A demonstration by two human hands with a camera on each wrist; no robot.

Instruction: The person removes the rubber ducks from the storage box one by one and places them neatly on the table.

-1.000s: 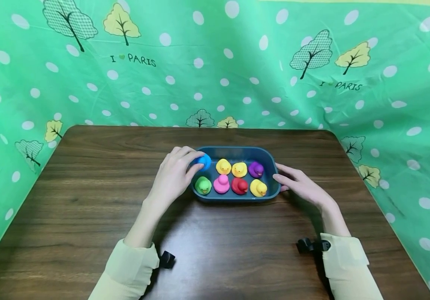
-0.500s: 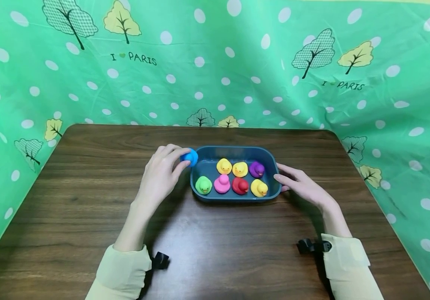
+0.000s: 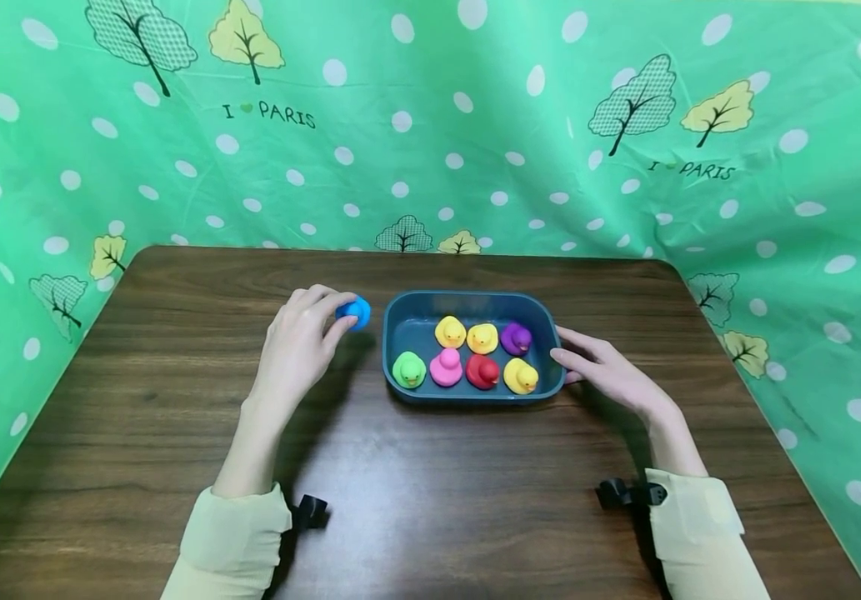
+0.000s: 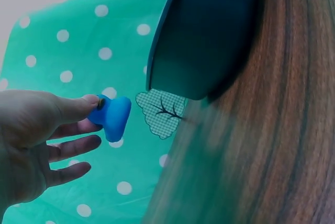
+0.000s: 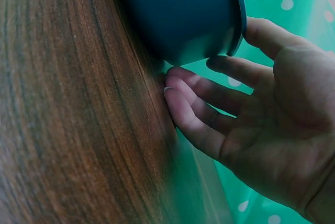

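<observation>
In the head view, my left hand [image 3: 293, 346] pinches a blue rubber duck [image 3: 355, 312] between thumb and fingers, held off the table left of a dark blue tray [image 3: 475, 395]. The left wrist view shows this duck [image 4: 116, 118] at the thumb tip, the lower fingers spread apart. My right hand [image 3: 610, 373] is at the tray's right end, thumb over the rim and index finger against the outer wall; its other fingers [image 5: 188, 114] hang below. Inside the tray sit a green duck [image 3: 409, 370], a pink duck [image 3: 446, 367], a red duck [image 3: 482, 372], a purple duck [image 3: 516, 339] and several yellow ducks [image 3: 450, 332].
The tray stands toward the back of a dark wooden table [image 3: 430, 500]. A green polka-dot cloth [image 3: 430, 125] with printed trees hangs behind and along both sides. Black straps with small mounts [image 3: 312, 512] are on both wrists.
The left hand has lifted the blue duck out of the tray's back left corner and carried it leftward past the rim. The right hand has stayed at the tray's end.
</observation>
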